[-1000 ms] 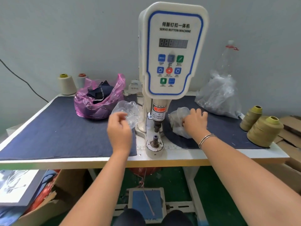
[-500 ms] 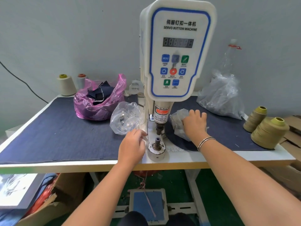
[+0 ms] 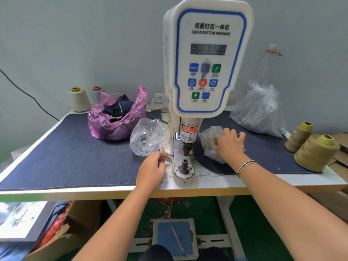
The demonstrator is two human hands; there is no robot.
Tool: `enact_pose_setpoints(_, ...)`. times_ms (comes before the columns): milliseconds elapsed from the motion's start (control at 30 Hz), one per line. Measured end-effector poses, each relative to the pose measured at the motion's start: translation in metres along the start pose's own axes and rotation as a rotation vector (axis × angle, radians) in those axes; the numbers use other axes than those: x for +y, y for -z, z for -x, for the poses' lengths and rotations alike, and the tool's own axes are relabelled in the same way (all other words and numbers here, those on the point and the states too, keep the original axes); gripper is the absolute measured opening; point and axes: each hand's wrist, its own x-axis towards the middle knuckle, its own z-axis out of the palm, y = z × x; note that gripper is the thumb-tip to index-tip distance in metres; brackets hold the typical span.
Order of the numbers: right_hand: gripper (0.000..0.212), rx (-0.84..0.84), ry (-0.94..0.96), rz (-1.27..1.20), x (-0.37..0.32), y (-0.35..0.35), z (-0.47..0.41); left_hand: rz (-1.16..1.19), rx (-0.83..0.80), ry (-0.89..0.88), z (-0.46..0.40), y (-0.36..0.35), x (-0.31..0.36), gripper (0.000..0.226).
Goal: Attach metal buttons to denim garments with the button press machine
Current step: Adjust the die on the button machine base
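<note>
Denim covers most of the table (image 3: 282, 182), a dark blue sheet laid across the white top. In the middle stands the press (image 3: 205, 59), white with a blue-edged panel of buttons and a dark display, its ram hanging above the lower die (image 3: 184, 163) on the round base at the table's front edge. To the back left a pink bag (image 3: 114, 119) slumps open with dark denim pieces (image 3: 118, 108) showing inside. At the back right lies a big clear bag (image 3: 258, 112), and further right two olive thread cones (image 3: 312, 149) stand near the corner. Two pale cones (image 3: 80, 99) stand at the far left rear. A smaller clear bag (image 3: 146, 136) sits just left of the press column with small metal parts (image 3: 143, 137) glinting in it. Another small bag (image 3: 211, 142) lies just right of the column; the right hand (image 3: 229, 143) is on it, fingers bent over the plastic and gripping it, a bangle on the wrist. The left hand (image 3: 152, 169) rests at the table's front beside the die base, fingers curled; I cannot tell whether it holds anything. Below the table, a blue pedal (image 3: 174, 237) sits on the floor.
</note>
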Motion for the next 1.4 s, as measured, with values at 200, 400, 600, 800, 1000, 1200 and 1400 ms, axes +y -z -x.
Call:
enact_pose_setpoints(200, 0.023, -0.039, 0.04, 0.058, -0.002, 0.007, 0.0, -0.068, -0.003, -0.019, 0.0, -0.002, -0.001, 0.025)
enact_pose_setpoints(400, 0.024, -0.025, 0.038, 0.027, -0.002, 0.01, 0.002, -0.068, 0.019, -0.016, 0.0, -0.003, -0.001, 0.026)
enact_pose_setpoints(600, 0.021, -0.055, -0.004, -0.132, 0.005, 0.014, 0.005, -0.081, 0.034, -0.004, 0.0, -0.003, 0.001, 0.024)
enact_pose_setpoints(800, 0.01, 0.371, -0.006, -0.44, 0.018, 0.037, 0.023, -0.115, 0.036, -0.008, -0.001, -0.004, 0.003, 0.023)
enact_pose_setpoints(1000, 0.015, -0.066, -0.248, -1.499, -0.023, 0.065, 0.075, -0.12, 0.043, -0.011, -0.001, -0.005, 0.002, 0.023)
enact_pose_setpoints(1200, 0.018, -0.536, -0.452, -1.862, -0.057, 0.049, 0.098, -0.094, 0.05, -0.023, 0.001, -0.004, 0.001, 0.024)
enact_pose_setpoints(1400, 0.015, -0.629, -0.463, -2.046, -0.061, 0.048, 0.1, -0.089, 0.051, -0.026, 0.001, -0.004, -0.001, 0.024)
